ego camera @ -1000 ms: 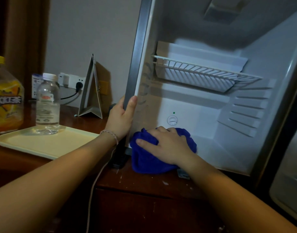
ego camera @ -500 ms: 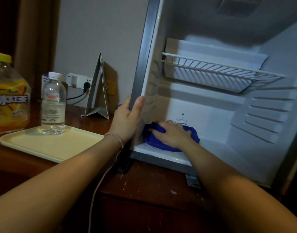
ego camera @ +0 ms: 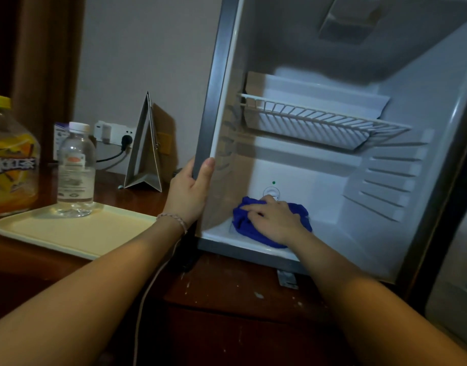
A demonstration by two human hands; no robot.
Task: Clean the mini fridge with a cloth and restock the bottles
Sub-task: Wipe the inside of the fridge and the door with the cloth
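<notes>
right hand (ego camera: 273,217) presses a blue cloth (ego camera: 269,223) flat on the mini fridge (ego camera: 332,233) floor; left hand (ego camera: 191,191) grips its frame. two bottles (ego camera: 75,169) wait on the counter (ego camera: 227,286), restocking apparently not begun.

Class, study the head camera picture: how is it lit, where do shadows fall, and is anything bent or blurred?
Head view: dim, warm room; the fridge interior is brightest; the wire shelf casts striped shadow on the back wall; wide-angle lens bows the fridge frame; the blue cloth stays sharp; the forearms are soft.
</notes>
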